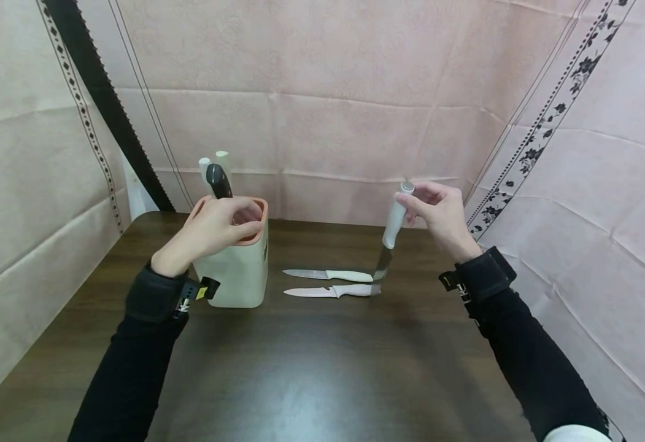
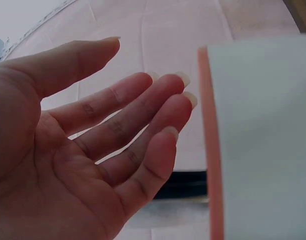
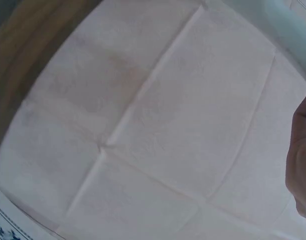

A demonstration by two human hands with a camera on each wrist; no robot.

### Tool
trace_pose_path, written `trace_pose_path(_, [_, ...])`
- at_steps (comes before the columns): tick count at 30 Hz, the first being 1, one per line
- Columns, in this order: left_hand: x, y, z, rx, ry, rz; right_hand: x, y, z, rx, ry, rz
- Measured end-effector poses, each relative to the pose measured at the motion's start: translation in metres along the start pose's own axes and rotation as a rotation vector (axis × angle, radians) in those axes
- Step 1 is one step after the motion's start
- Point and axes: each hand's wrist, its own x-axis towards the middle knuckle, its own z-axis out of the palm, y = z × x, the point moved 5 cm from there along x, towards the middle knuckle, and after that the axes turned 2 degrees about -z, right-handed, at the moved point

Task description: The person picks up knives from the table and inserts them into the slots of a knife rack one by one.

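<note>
My right hand (image 1: 438, 212) pinches the top of a pale-handled knife (image 1: 396, 220), its wide blade slanting down toward the table. The same handle crosses the upper right corner of the right wrist view, where only a sliver of the hand (image 3: 300, 155) shows. Over the mouth of a pale green knife holder (image 1: 232, 281) with an orange rim hovers my left hand (image 1: 217, 226). In the left wrist view its fingers (image 2: 133, 107) are loosely bent, hold nothing and stay apart from the rim. A black-handled piece (image 1: 219, 181) and two pale handles (image 1: 223, 161) rise from the holder.
Two small pale-handled knives, an upper one (image 1: 350, 275) and a lower one (image 1: 333, 291), lie side by side on the dark wooden table (image 1: 311, 374), blades pointing left. Cloth hangings (image 1: 322, 123) surround the table at the back and sides.
</note>
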Motion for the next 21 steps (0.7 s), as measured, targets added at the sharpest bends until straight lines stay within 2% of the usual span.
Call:
trace_pose_path(6, [0.007, 0.005, 0.009, -0.044, -0.002, 0.036, 0.005, -0.012, -0.001, -0.089, -0.009, -0.035])
trace_pose_path(12, [0.013, 0.008, 0.015, -0.056, -0.008, 0.036, 0.01, -0.018, 0.002, -0.101, -0.017, -0.024])
trace_pose_path(21, [0.02, 0.016, 0.026, -0.075, -0.048, 0.029, 0.006, -0.041, 0.016, -0.128, -0.037, -0.002])
